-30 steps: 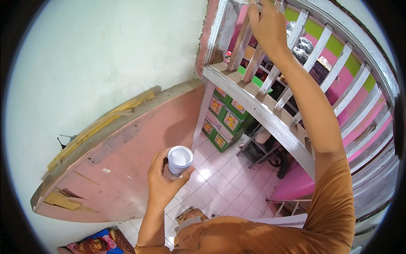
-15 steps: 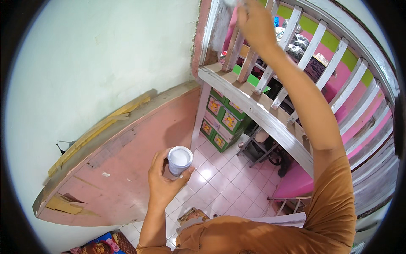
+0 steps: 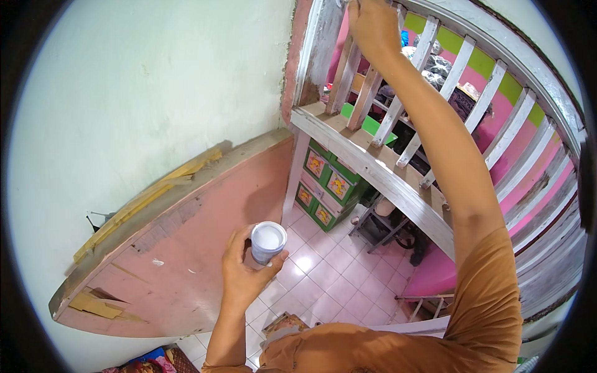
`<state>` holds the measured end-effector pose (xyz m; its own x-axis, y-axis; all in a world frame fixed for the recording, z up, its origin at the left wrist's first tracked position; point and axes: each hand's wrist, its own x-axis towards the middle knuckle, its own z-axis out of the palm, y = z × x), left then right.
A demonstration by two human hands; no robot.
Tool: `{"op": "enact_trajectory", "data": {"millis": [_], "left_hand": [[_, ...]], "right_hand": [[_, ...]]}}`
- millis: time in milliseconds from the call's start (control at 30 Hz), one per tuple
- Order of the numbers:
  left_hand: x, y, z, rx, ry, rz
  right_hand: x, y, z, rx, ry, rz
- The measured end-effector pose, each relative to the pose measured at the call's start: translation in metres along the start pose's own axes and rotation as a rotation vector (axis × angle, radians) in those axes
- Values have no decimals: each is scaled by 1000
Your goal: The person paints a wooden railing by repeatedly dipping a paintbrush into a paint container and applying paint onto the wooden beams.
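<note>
White liquid (image 3: pixel 268 237) sits in the cup (image 3: pixel 266 255) the left hand (image 3: pixel 244 273) grips; the right hand (image 3: pixel 377 31), its hold unclear at the top edge, has shifted toward the corner post (image 3: pixel 326 50), apparently bringing work there.

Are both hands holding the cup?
No, only the left hand holds the cup; the right hand is up by the slats of the railing.
</note>
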<state>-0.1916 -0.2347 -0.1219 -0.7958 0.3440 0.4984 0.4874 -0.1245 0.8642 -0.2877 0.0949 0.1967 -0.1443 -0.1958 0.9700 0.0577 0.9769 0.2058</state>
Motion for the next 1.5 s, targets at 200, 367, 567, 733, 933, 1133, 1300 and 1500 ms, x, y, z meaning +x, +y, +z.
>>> {"op": "enact_trajectory", "data": {"millis": [200, 367, 567, 733, 933, 1133, 1300, 1500], "left_hand": [[-3, -6, -6, 8, 37, -8], [0, -4, 0, -34, 10, -17], [-2, -8, -1, -18, 31, 2], [2, -3, 4, -18, -1, 3], [-3, -1, -2, -34, 29, -3], [-5, -2, -8, -1, 27, -7], [-3, 0, -6, -7, 11, 4], [10, 3, -2, -21, 38, -23]], "right_hand": [[-23, -30, -14, 111, -38, -41], [-22, -12, -4, 4, 4, 17], [-19, -46, -22, 138, -108, -51], [-18, -25, -13, 62, -81, -107], [-2, -23, -35, 61, -43, 3], [-45, -42, -12, 237, -317, -33], [-32, -23, -29, 34, -113, -75], [-84, -45, -27, 182, -390, 85]]}}
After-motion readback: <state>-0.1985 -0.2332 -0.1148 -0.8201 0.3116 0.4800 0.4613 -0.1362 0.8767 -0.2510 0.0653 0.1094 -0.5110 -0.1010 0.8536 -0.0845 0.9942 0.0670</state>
